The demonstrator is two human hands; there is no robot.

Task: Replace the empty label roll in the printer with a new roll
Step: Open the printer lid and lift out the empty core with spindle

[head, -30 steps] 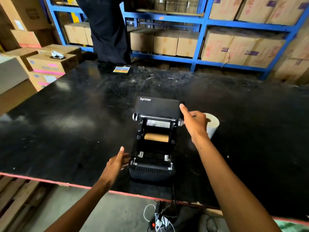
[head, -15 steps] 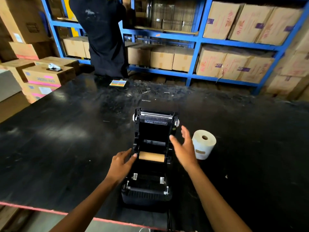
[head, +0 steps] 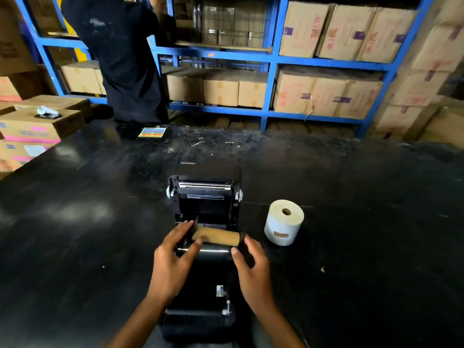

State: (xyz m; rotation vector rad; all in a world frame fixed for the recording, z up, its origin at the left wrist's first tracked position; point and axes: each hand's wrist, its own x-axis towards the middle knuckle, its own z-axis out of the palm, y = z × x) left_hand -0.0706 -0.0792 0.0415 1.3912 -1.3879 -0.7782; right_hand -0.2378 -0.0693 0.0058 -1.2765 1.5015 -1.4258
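Observation:
A black label printer (head: 204, 204) sits on the black table (head: 88, 234) with its lid swung fully back. The empty brown cardboard core (head: 216, 236) lies across the printer's bay between two black end holders. My left hand (head: 173, 259) grips the core's left end, thumb under it and fingers over the left holder. My right hand (head: 251, 268) touches the right holder with thumb and fingertips. A new white label roll (head: 283, 222) stands on end on the table, just right of the printer, untouched.
A person in dark clothes (head: 120, 59) stands at the table's far edge, facing blue shelving (head: 271, 59) stacked with cardboard boxes. A coloured card (head: 152, 132) lies near that edge. More boxes (head: 37, 124) sit at the left, one with a small white object on top.
The lid has gone from half open to fully back. Both hands moved in from beside the printer onto the ends of the empty core, which now sits a little raised.

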